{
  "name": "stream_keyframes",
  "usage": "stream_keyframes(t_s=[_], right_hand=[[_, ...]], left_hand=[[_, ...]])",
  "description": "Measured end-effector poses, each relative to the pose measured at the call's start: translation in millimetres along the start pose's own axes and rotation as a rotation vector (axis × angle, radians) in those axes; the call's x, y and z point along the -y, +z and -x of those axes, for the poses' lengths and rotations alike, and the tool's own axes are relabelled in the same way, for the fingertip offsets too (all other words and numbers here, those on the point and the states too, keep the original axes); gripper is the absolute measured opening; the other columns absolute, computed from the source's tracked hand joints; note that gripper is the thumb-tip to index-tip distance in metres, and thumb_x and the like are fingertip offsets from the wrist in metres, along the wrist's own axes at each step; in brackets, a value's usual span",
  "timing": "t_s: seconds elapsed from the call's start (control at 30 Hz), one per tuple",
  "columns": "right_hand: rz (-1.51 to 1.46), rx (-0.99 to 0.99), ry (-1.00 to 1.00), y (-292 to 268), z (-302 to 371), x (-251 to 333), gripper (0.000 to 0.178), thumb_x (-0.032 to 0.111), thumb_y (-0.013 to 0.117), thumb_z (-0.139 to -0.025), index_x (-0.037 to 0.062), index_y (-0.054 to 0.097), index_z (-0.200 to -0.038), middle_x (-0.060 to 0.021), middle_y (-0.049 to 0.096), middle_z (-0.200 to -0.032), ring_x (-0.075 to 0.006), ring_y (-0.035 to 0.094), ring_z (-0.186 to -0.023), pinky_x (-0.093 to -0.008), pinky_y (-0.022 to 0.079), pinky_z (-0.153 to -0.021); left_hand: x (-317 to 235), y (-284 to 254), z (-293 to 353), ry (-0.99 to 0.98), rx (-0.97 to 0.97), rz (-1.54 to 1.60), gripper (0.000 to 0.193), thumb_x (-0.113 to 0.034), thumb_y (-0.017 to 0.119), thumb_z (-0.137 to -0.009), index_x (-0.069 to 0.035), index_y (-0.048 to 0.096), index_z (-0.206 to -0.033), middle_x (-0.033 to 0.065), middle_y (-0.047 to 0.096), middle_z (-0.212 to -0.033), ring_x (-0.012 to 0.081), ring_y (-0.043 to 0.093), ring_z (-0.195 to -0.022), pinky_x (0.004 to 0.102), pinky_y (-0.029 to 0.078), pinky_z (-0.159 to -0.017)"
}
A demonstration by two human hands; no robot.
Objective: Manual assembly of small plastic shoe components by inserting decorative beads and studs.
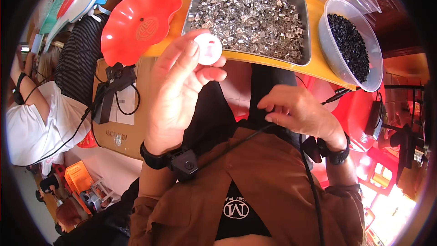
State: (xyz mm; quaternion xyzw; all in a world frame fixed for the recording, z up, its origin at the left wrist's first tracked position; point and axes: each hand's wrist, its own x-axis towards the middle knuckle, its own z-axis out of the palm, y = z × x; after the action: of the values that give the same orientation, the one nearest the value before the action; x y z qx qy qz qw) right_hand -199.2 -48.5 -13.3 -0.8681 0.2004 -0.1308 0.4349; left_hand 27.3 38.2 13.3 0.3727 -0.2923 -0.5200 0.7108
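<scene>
Small white round disc (208,49) with a pale reddish rectangular mark at its centre, flat face turned toward the camera. It is pinched at its edge between the fingertips of the raised left hand (175,93), at about 11 o'clock from the picture's centre.

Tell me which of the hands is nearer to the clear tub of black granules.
Right. The right hand lies below and to the left of the clear tub of black granules, apart from it. The left hand is farther left, holding a small white disc.
</scene>
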Motion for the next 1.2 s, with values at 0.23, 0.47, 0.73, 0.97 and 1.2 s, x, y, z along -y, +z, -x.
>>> stream_keyframes(t_s=[0.23, 0.47, 0.73, 0.97, 1.2], right_hand=[[-0.163, -0.011, 0.452, -10, 85, -48, 0.007, 0.002, 0.058, -0.085, -0.0023, 0.061, -0.089, -0.0070, 0.059, -0.078, -0.0135, 0.062, -0.061, -0.0252, 0.051, -0.054], [-0.718, -0.030, 1.165, 41, 234, -138, 0.014, 0.011, 0.053, -0.087, -0.0009, 0.058, -0.090, -0.0093, 0.062, -0.081, -0.0182, 0.064, -0.072, -0.0323, 0.056, -0.058], [-0.737, -0.258, 1.266, 156, 308, -227, 0.022, 0.025, 0.058, -0.085, 0.0065, 0.064, -0.096, -0.0019, 0.064, -0.079, -0.0127, 0.062, -0.075, -0.0280, 0.052, -0.060], [-0.867, -0.287, 1.441, 187, 360, -159, 0.022, 0.024, 0.058, -0.084, 0.0058, 0.064, -0.095, -0.0028, 0.064, -0.078, -0.0136, 0.062, -0.074, -0.0287, 0.052, -0.061], [-0.928, -0.339, 1.528, 189, 366, -141, 0.022, 0.024, 0.059, -0.084, 0.0051, 0.064, -0.094, -0.0038, 0.064, -0.078, -0.0144, 0.062, -0.073, -0.0294, 0.052, -0.061]], left_hand=[[-4, -20, 16, -0.006, -0.035, 0.020, 0.033, -0.023, 0.050, -0.095, 0.002, 0.052, -0.116, 0.0129, 0.061, -0.100, 0.0203, 0.062, -0.086, 0.0313, 0.053, -0.070], [18, -3, -20, -0.149, 0.191, -0.053, 0.036, -0.024, 0.060, -0.089, 0.001, 0.053, -0.114, 0.0137, 0.060, -0.102, 0.0207, 0.061, -0.084, 0.0330, 0.051, -0.070], [24, -2, -60, -0.278, 0.426, -0.052, 0.031, -0.009, 0.075, -0.070, 0.005, 0.061, -0.093, 0.0185, 0.058, -0.100, 0.0254, 0.060, -0.088, 0.0355, 0.047, -0.079], [22, -10, -95, -0.195, 0.872, -0.068, 0.039, -0.012, 0.079, -0.069, 0.002, 0.063, -0.101, 0.0185, 0.057, -0.101, 0.0295, 0.061, -0.084, 0.0349, 0.056, -0.067], [34, 0, -126, -0.318, 0.897, 0.022, 0.029, -0.010, 0.081, -0.068, -0.001, 0.065, -0.090, 0.0147, 0.056, -0.101, 0.0282, 0.060, -0.088, 0.0361, 0.057, -0.071]])
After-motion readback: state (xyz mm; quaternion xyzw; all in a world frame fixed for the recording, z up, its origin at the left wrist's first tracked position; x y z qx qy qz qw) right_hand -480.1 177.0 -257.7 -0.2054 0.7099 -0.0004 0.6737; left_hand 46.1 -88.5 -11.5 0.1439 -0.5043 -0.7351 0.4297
